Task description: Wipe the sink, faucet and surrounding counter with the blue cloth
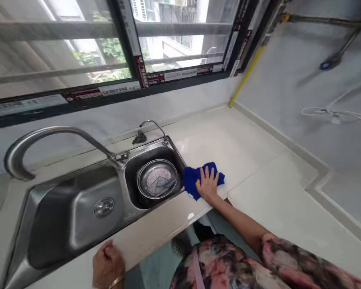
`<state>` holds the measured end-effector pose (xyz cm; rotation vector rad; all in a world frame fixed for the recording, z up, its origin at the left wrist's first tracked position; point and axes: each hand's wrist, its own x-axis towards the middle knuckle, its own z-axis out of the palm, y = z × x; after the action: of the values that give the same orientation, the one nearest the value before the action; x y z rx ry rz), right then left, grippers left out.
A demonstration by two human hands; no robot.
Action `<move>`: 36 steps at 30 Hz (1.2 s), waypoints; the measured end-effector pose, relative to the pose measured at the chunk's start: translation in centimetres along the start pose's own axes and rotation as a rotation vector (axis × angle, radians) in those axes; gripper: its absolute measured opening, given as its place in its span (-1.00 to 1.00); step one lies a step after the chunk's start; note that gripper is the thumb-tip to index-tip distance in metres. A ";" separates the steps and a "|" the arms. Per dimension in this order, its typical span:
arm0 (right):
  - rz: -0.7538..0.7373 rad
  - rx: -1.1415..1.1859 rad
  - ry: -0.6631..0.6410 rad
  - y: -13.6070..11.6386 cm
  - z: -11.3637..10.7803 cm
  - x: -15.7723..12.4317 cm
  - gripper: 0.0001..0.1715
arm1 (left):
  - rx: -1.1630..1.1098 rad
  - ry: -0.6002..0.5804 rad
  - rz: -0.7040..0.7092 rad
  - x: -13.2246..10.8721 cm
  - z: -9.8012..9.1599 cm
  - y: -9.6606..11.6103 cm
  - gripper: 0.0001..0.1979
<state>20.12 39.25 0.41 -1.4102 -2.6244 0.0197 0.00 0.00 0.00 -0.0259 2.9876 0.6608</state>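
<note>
My right hand (207, 187) lies flat with its fingers spread on a blue cloth (192, 178), pressing it against the pale countertop just right of the sink. The cloth is crumpled and reaches the sink's right rim. My left hand (108, 263) is curled into a loose fist at the counter's front edge, below the left basin, with a bracelet on the wrist. No object shows in it. Inside the smaller right basin (130, 176) sits a round metal strainer bowl (157, 161) with a greyish, thin piece in it. The larger left basin (84, 220) has a drain strainer (104, 207).
A large curved faucet (57, 129) arches over the left basin. Behind the right basin stand a thin tap (156, 123) and a dark scouring pad (139, 137). A yellow pipe (246, 76) rises in the corner. Windows (183, 44) line the back wall.
</note>
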 end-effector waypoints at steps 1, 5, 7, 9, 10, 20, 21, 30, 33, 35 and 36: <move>-0.022 -0.004 -0.005 -0.5 0.2 -1.2 -0.20 | -0.020 0.030 0.025 -0.2 0.1 0.0 -0.59; -0.224 -0.018 -0.021 -0.3 0.1 -5.2 -0.19 | -0.108 0.163 0.119 -1.2 0.3 0.2 -0.64; -0.385 -0.022 -0.030 1.5 -0.3 -6.3 -0.21 | -0.146 0.219 0.149 -1.8 0.3 0.4 -0.64; -0.520 -0.033 -0.038 3.4 -0.5 -6.6 -0.22 | -0.171 0.230 0.132 -2.2 0.3 0.5 -0.64; -0.556 -0.042 -0.038 4.2 -0.6 -6.6 -0.22 | -0.187 0.233 0.111 -2.4 0.3 0.6 -0.64; -0.700 0.001 -0.130 -8.4 -0.2 -10.2 -0.21 | -0.436 0.377 0.134 -3.8 1.1 -0.3 -0.61; -0.739 0.045 -0.161 -11.1 -0.2 -11.0 -0.22 | -0.444 0.391 0.148 -3.9 1.2 -0.3 -0.62; -1.110 0.280 -0.392 -32.3 -0.4 -15.2 -0.33 | -0.488 0.646 0.193 -2.6 0.6 -2.8 -0.63; -1.084 0.290 -0.390 -34.1 -0.5 -15.1 -0.40 | -0.422 0.543 0.274 -1.4 -0.4 -5.1 -0.61; -1.110 0.332 -0.339 -33.0 -0.4 -14.9 -0.40 | -0.377 0.428 0.347 -0.8 -1.2 -6.5 -0.59; -1.139 0.359 -0.306 -31.9 -0.2 -14.8 -0.39 | -0.364 0.366 0.367 -0.5 -1.6 -7.1 -0.57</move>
<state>1.79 9.30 1.36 0.3049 -3.0311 0.5497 0.61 -7.09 -1.52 0.4322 3.1892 1.3707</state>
